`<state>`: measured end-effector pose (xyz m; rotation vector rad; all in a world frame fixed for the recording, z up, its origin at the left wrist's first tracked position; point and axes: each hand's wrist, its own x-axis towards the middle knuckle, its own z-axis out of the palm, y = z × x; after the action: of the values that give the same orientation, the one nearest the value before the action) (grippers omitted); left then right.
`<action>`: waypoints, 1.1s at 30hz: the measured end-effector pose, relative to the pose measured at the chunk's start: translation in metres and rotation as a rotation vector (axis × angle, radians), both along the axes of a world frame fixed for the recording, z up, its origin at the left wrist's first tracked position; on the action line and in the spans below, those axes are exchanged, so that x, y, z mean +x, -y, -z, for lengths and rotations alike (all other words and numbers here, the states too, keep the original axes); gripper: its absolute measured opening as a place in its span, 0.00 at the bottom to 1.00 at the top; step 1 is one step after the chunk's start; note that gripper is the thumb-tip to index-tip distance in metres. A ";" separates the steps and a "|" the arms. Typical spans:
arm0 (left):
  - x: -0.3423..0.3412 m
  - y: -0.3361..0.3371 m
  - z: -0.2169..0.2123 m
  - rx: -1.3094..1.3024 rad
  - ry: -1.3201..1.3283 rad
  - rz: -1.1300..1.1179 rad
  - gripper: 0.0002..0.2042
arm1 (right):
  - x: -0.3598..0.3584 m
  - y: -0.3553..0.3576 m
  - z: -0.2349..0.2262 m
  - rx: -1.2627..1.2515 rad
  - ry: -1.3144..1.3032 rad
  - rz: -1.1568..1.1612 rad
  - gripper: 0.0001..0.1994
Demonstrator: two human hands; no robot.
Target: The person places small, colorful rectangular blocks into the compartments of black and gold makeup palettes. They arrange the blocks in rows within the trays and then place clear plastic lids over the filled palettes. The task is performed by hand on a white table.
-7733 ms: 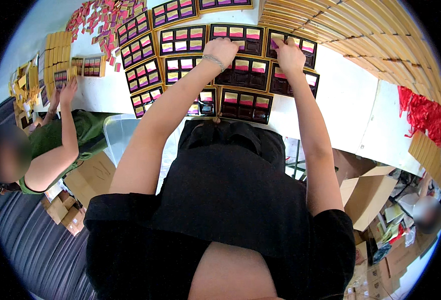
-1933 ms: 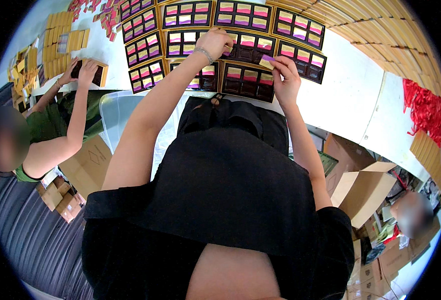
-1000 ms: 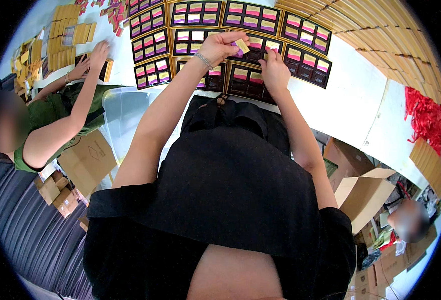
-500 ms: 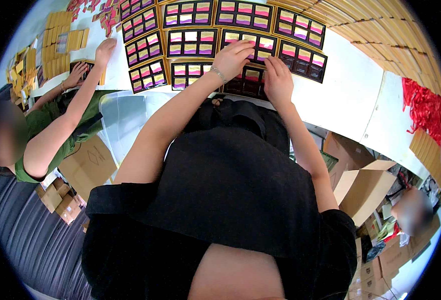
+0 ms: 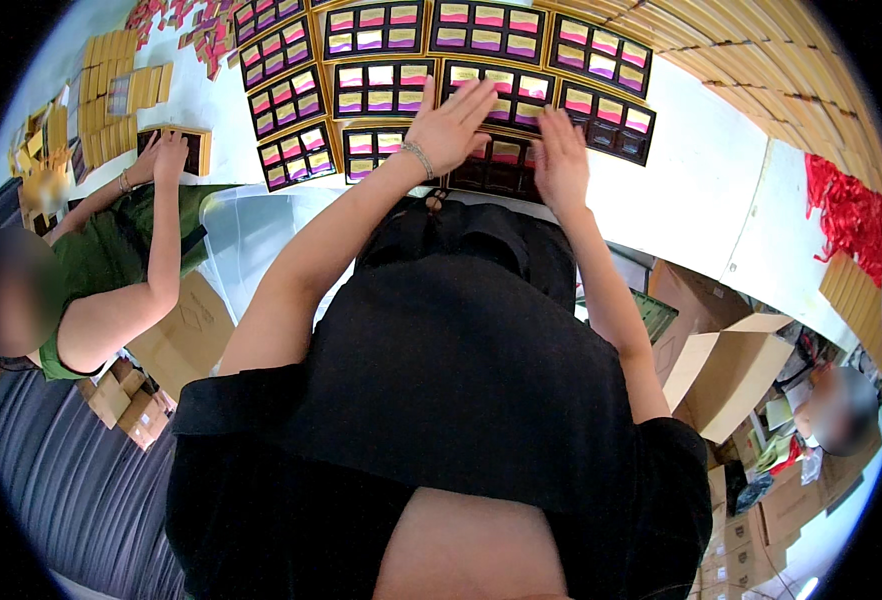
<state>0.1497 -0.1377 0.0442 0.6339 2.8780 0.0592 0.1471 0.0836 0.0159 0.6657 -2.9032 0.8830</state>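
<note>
Several black, gold-edged box trays stand in rows on the white table, holding small pink, gold and purple packets. My left hand (image 5: 451, 128), with a bracelet at the wrist, has its fingers stretched over the left edge of the middle tray (image 5: 521, 108). My right hand (image 5: 563, 168) is also stretched out, its fingertips at that tray's lower right corner. Between my hands lies a nearer tray (image 5: 504, 178), partly hidden, with packets in its far row and dark compartments in front. The tray on the right (image 5: 611, 122) has packets along the top and dark compartments below.
Stacked gold boxes (image 5: 761, 65) line the far right, near red shredded filler (image 5: 849, 212). At left, a co-worker's hands (image 5: 166, 150) are on a dark tray. A clear plastic bin (image 5: 246, 235) and an opened carton (image 5: 729, 375) stand below the table's edge.
My left hand has drawn slightly left, with its fingers straighter. My right fingers have straightened a little. The co-worker's reaching hand has come back to the dark tray.
</note>
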 end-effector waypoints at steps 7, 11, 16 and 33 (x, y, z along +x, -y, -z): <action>-0.027 0.013 0.010 -0.079 -0.041 0.102 0.29 | -0.042 0.005 -0.013 0.447 -0.099 -0.201 0.29; -0.032 0.013 0.009 -0.094 0.027 0.115 0.32 | -0.044 0.005 -0.009 0.525 -0.038 -0.222 0.31; -0.031 0.016 0.013 -0.045 0.066 0.102 0.32 | -0.045 0.012 -0.017 0.510 0.044 -0.230 0.33; -0.334 0.268 0.018 0.344 -0.239 -0.903 0.33 | -0.400 0.343 -0.003 -0.019 -0.181 -0.179 0.24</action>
<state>-0.1839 -0.4059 0.0266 -0.7061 3.1404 0.6428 -0.2530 -0.2590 0.0194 0.9623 -2.7045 0.8164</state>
